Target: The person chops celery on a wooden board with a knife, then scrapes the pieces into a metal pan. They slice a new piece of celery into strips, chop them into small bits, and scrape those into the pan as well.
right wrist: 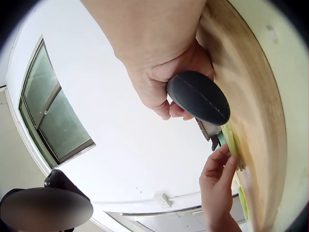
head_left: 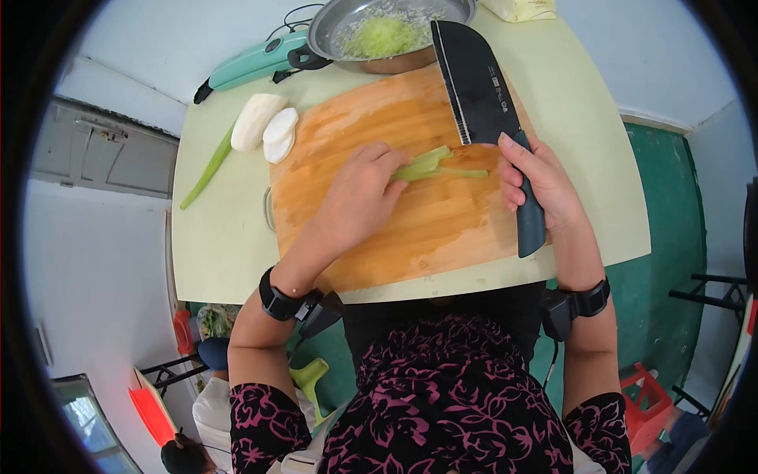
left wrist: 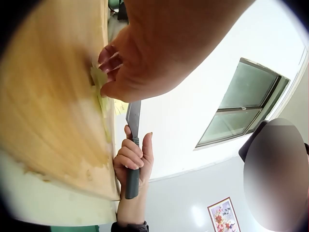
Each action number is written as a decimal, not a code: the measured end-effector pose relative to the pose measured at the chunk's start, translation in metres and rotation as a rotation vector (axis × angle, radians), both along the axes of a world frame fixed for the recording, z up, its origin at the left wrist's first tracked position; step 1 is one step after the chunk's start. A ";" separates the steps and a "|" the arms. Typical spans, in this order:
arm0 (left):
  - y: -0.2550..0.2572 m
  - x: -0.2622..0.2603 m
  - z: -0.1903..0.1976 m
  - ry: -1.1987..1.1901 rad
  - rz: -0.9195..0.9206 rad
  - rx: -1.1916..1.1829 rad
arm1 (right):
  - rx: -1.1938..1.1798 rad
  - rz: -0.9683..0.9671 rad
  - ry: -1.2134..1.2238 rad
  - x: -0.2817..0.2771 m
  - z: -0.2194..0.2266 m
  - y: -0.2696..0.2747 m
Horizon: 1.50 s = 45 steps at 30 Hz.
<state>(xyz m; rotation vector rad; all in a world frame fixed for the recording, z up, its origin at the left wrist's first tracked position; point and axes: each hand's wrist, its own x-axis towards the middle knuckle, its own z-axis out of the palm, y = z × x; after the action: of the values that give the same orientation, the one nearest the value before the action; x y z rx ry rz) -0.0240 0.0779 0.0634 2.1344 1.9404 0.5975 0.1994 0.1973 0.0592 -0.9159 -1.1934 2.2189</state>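
Observation:
On the wooden cutting board [head_left: 426, 221], my left hand [head_left: 362, 189] pinches a few pale green stalk pieces [head_left: 430, 164] that look like celery. Their ends stick out to the right of the fingertips. My right hand [head_left: 545, 180] grips a cleaver [head_left: 480, 83] by its dark handle, thumb lying near the blade's base. The black blade points away from me, over the board's right side and apart from the stalks. In the left wrist view, the thumb and fingers of the left hand [left wrist: 140, 63] close on the green pieces [left wrist: 99, 79] at the board's surface.
Beyond the board stands a pan [head_left: 316, 35] with shredded pale green vegetable [head_left: 385, 37] in it. A turquoise appliance [head_left: 257, 63] with a cord lies to its left. Left of the board are a peeled white radish piece [head_left: 257, 120], white slices [head_left: 280, 136] and a green stalk [head_left: 209, 170].

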 end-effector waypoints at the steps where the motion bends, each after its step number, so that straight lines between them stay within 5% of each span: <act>1: 0.003 -0.001 0.001 -0.014 -0.011 -0.014 | -0.003 -0.001 0.001 0.000 0.000 0.001; 7: 0.014 0.009 0.006 -0.337 0.179 0.000 | -0.023 -0.035 0.062 0.003 0.003 0.002; 13: 0.040 0.036 0.006 0.159 -0.217 0.211 | 0.039 -0.162 0.108 0.006 0.000 0.008; 16: 0.048 0.046 0.002 0.177 -0.208 0.179 | 0.005 -0.222 0.106 0.007 -0.002 0.012; 22: 0.061 0.040 0.006 0.044 -0.200 -0.071 | 0.001 -0.186 0.112 0.005 0.000 0.009; 28: 0.058 0.001 0.057 -0.532 -0.059 -0.061 | -0.003 -0.197 0.126 0.005 0.000 0.010; 31: 0.046 -0.011 0.069 -0.283 0.088 -0.241 | -0.002 -0.185 0.100 0.005 0.003 0.008; 37: 0.031 -0.006 0.029 -0.326 0.185 -0.366 | 0.009 -0.168 0.057 0.006 0.003 0.007; 43: 0.023 -0.015 0.019 -0.199 0.097 -0.125 | 0.086 -0.161 0.028 0.005 0.001 0.006; 45: 0.010 -0.001 0.023 -0.074 0.104 -0.130 | 0.279 -0.097 -0.106 0.014 0.009 0.000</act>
<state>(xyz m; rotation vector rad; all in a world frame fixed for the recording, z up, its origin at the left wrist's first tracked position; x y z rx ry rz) -0.0246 0.0880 0.0861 1.9173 2.0015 0.5433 0.2134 0.1973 0.0678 -0.9621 -1.4316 1.8887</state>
